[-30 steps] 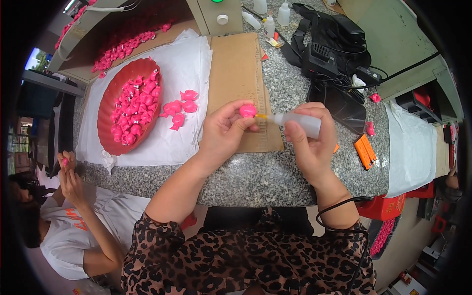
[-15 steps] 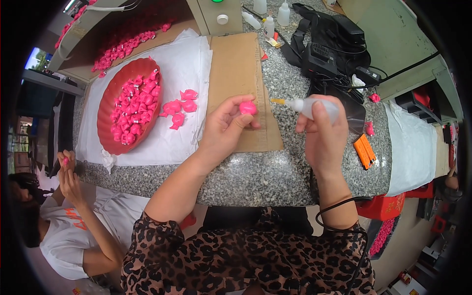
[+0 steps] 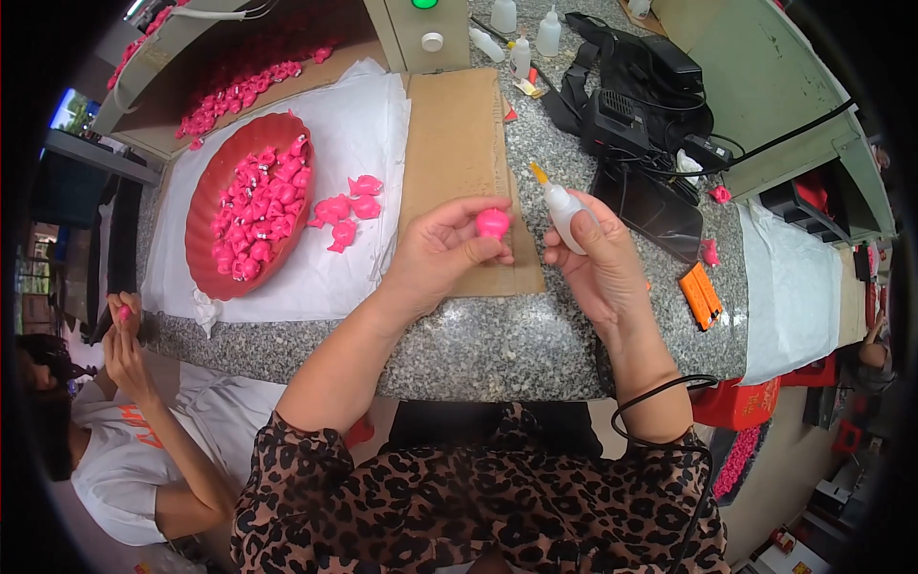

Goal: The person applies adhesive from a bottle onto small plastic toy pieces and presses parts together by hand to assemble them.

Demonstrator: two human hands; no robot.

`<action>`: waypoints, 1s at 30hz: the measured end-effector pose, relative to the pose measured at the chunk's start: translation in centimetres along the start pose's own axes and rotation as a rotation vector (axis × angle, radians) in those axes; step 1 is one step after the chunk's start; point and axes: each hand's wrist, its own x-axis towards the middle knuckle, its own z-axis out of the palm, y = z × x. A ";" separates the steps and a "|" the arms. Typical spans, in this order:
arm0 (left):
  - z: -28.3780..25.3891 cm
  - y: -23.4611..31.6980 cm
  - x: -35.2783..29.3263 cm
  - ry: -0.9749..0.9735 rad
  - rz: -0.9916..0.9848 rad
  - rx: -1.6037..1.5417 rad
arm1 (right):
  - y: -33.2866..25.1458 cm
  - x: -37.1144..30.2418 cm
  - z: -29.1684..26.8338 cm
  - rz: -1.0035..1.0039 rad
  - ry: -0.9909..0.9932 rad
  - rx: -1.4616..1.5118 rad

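A small round pink plastic piece is pinched between the thumb and fingers of my left hand, above the edge of a brown cardboard sheet. My right hand is closed around a translucent white squeeze bottle. The bottle stands tilted, its thin amber tip pointing up and away from me, a little apart from the pink piece. Left of my left hand, several loose pink pieces lie on white paper. Beside them a red scalloped bowl holds many more.
More pink pieces lie inside the box at the back left. Other squeeze bottles, a black bag with cables and an orange block occupy the right side. A co-worker sits at left, holding a pink piece.
My right hand has moved left and turned the bottle from nearly level to tip-up. My left hand has shifted slightly right and down with the pink piece.
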 end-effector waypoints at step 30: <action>0.7 0.4 -0.9 -0.031 0.220 0.440 | 0.6 0.3 0.1 0.047 -0.018 -0.025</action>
